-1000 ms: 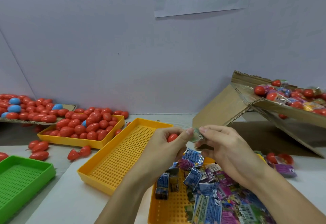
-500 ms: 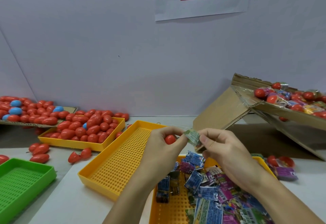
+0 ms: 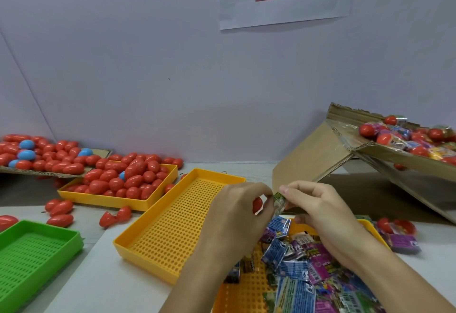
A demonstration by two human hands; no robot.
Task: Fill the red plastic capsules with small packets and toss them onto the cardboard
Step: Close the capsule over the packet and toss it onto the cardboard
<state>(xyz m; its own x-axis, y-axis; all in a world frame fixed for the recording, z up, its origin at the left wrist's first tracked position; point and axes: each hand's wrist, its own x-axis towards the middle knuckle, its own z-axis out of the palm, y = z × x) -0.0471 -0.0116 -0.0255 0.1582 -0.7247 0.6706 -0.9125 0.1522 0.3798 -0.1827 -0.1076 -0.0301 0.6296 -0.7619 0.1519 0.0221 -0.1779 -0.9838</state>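
My left hand [image 3: 237,216] grips a red capsule [image 3: 257,205], mostly hidden behind its fingers. My right hand [image 3: 320,214] pinches a small green-and-silver packet [image 3: 279,201] right beside the capsule, the two hands nearly touching. Below them a yellow tray [image 3: 246,295] holds several blue and purple packets [image 3: 296,261]. At the far left, a flat cardboard sheet [image 3: 103,152] carries several red and blue capsules. On the right a tilted cardboard box [image 3: 318,155] holds capsules mixed with packets.
A yellow tray [image 3: 103,199] heaped with red capsules stands at the back left. Another yellow perforated tray [image 3: 172,226] lies in the middle, a green tray [image 3: 32,258] at the front left. Loose capsules [image 3: 59,210] lie on the table. A purple packet [image 3: 404,243] lies at the right.
My right hand has turned the packet upright and brought it against the capsule in my left hand. The view has tilted up slightly.
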